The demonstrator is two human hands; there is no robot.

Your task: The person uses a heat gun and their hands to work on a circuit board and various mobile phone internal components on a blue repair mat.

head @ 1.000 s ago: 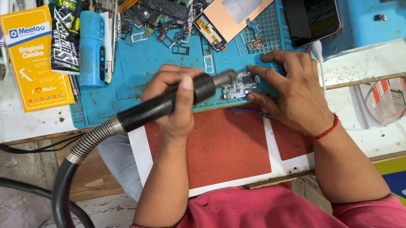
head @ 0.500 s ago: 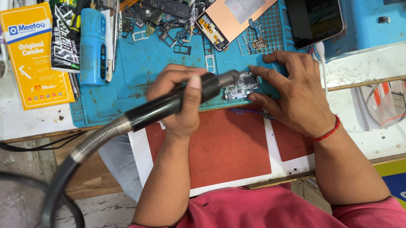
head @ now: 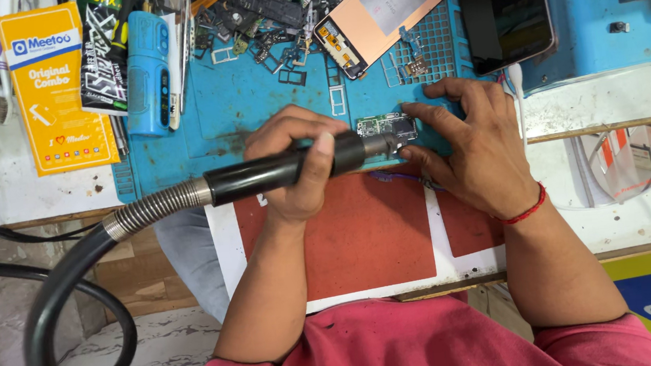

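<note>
My left hand (head: 297, 164) is closed around the black handle of a hot-air tool (head: 261, 176). The tool's metal nozzle points right, at a small green circuit board (head: 385, 128). That board lies on the blue work mat (head: 246, 103) near its front edge. My right hand (head: 471, 141), with a red thread at the wrist, pins the board's right side with thumb and fingertips. A ribbed metal sleeve and a thick black hose (head: 66, 295) run from the handle down to the left.
A copper-backed phone display (head: 386, 6) and a black phone (head: 504, 8) lie at the mat's far side among several loose parts. A yellow box (head: 54, 90) and a blue case (head: 146, 71) sit at the left. A red-brown board (head: 363, 239) lies under my forearms.
The hose loop has swung and shifted at the left. Both hands stay at the circuit board, the nozzle still aimed at it.
</note>
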